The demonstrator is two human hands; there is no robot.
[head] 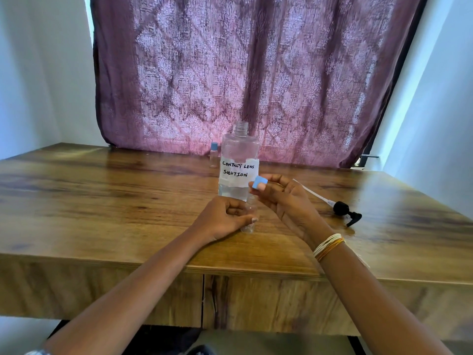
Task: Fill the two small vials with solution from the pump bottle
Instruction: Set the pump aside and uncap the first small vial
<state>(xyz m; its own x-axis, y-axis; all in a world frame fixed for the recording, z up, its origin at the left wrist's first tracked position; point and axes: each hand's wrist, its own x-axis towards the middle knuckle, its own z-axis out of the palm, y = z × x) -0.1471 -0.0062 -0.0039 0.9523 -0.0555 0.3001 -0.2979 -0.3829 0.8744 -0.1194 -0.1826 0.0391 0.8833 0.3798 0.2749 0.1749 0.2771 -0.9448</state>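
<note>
Wooden table (pixel 102 201), curtain (pixel 256 73) behind. My left hand (pixel 225 221) grips the near vial (pixel 249 221) before the bottle (pixel 239 165); right hand (pixel 284 196) pinches its blue cap (pixel 259 182). Second vial (pixel 213 155) stands far left. Risk: open bottle tips if knocked.

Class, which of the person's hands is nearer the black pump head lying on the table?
Right. The right hand is just left of the pump head; the left hand lies farther left, gripping a vial.
</note>
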